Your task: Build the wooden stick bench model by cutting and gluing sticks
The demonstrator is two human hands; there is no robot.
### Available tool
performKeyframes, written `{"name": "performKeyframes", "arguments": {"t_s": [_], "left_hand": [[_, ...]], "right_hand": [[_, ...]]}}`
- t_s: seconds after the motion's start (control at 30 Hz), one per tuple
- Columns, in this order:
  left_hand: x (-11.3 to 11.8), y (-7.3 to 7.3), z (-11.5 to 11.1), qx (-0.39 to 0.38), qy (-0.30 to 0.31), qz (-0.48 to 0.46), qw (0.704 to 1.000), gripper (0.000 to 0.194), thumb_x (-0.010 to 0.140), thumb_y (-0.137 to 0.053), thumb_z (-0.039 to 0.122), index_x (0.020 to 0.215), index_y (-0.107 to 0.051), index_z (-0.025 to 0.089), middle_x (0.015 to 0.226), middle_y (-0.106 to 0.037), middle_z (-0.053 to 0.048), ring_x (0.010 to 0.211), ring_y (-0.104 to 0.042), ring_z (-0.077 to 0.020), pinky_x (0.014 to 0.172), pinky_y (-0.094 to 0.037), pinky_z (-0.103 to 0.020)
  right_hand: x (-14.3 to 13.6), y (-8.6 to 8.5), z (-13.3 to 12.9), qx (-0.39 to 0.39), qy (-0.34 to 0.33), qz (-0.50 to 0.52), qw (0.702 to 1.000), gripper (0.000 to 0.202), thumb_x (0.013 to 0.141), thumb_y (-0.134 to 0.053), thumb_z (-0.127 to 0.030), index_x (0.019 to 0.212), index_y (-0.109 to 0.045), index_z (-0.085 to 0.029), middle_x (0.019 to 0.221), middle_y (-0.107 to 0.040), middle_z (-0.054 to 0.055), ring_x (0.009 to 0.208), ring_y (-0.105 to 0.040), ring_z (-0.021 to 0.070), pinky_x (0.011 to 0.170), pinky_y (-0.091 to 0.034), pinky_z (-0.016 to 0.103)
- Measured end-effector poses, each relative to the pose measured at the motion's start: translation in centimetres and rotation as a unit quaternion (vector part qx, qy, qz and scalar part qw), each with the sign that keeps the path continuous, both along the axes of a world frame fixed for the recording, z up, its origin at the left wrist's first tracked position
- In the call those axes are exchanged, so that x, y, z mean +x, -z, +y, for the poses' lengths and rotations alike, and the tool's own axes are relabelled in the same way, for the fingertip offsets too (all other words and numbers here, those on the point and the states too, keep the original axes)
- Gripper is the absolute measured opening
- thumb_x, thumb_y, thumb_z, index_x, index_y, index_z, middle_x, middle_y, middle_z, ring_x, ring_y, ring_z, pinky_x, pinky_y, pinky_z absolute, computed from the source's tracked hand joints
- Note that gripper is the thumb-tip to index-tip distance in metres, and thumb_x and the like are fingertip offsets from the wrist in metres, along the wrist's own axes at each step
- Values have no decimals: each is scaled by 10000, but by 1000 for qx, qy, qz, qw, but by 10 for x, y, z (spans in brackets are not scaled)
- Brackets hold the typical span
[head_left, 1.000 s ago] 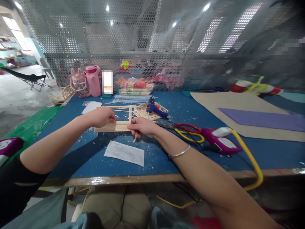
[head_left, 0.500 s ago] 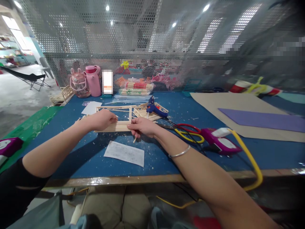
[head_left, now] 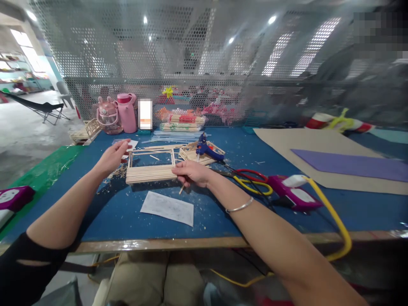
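Note:
A small frame of pale wooden sticks (head_left: 149,174) is just above the blue tabletop, with a slatted panel of sticks along its front. My right hand (head_left: 194,173) pinches the frame's right end. Below those fingers pokes a short stick (head_left: 181,189); whether it is gripped too is hard to tell. My left hand (head_left: 112,158) is beside the frame's back left corner, apart from it, fingers parted and nothing visible in them. White paper (head_left: 133,144) lies just behind that hand. Nearer to me is a whitish rectangular sheet (head_left: 167,208).
A blue glue gun (head_left: 208,149) rests on more stickwork to the right. Scissors with red and yellow handles (head_left: 255,182) lie near a purple device (head_left: 295,193) with a yellow cable (head_left: 334,216). Pink bottles (head_left: 126,114) and bagged sticks (head_left: 183,123) stand along the mesh screen (head_left: 223,85).
My left hand has moved off the slatted panel, left and slightly back, and its fingers have opened. The right hand keeps its hold on the frame.

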State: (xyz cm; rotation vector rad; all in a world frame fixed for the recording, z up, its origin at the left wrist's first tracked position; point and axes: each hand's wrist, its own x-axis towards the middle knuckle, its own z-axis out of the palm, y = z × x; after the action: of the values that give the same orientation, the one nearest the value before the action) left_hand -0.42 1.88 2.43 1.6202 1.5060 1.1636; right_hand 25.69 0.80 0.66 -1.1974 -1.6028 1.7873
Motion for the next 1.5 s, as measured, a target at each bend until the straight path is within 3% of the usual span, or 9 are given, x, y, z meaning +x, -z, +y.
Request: {"name": "performKeyframes", "arguments": {"t_s": [0.17,0.33,0.43,0.53,0.6,0.87,1.1,1.43,1.5], "left_hand": [[2,14,4,-145,105,-77,981,388,815,-456,442,1053,-579,161,1082,-644,-99,1030,-577,-189,740,-484,-254],[9,22,4,-154,65,-127,978,361,851,-370,340,1158,-476,182,1064,-643,-101,945,-619,-160,710,-501,-254],[8,24,7,-120,29,-89,988,347,805,-417,339,1104,-508,188,1068,-633,-88,867,-628,-158,646,-499,-247],[2,24,10,-81,-10,-26,996,298,731,-510,374,930,-589,166,963,-647,-83,850,-607,-192,627,-473,-254],[-2,26,10,-59,-23,13,998,280,703,-537,405,826,-616,166,853,-654,-67,834,-593,-207,639,-453,-262],[5,34,1,-66,69,31,995,435,733,-505,436,1026,-622,135,750,-690,-42,506,-537,-126,496,-416,-242],[11,38,4,-45,91,22,995,499,756,-497,444,1118,-585,112,782,-686,-60,538,-546,-130,535,-426,-250],[4,19,-2,92,-68,100,988,436,797,-428,443,1073,-584,144,780,-627,-58,682,-564,-178,650,-419,-287],[14,5,-11,167,-39,128,977,387,822,-409,415,1051,-605,171,927,-640,-79,792,-576,-183,737,-421,-287]], "right_hand": [[2,-4,-2,-32,-9,-51,998,310,741,-621,-340,549,-463,-153,354,-472,-56,264,-370,39,291,-259,152],[12,-10,2,161,98,-183,965,473,794,-444,-576,578,-527,-164,321,-421,-53,259,-319,56,309,-232,184],[16,-20,13,334,183,-244,892,553,861,-252,-577,604,-530,-175,383,-453,-30,350,-404,87,405,-320,200],[11,-33,33,460,145,-390,784,401,882,-346,-415,684,-585,-161,640,-627,51,623,-557,148,568,-378,234],[2,-38,51,474,93,-436,759,217,828,-481,-312,767,-633,-169,841,-668,80,815,-574,196,664,-382,264],[-45,-27,112,351,-71,-528,770,223,846,-539,-287,1040,-588,-188,1099,-578,81,951,-565,187,801,-470,347],[-55,-19,116,316,-34,-471,823,308,858,-520,-314,1124,-535,-159,1150,-538,94,968,-560,188,805,-482,374],[-37,-59,73,376,169,-130,902,265,853,-354,-172,1117,-363,-193,880,-623,21,755,-584,92,670,-451,221],[-33,-58,51,281,191,90,936,132,815,-436,-228,942,-437,-192,858,-632,33,768,-592,108,654,-443,219]]}}
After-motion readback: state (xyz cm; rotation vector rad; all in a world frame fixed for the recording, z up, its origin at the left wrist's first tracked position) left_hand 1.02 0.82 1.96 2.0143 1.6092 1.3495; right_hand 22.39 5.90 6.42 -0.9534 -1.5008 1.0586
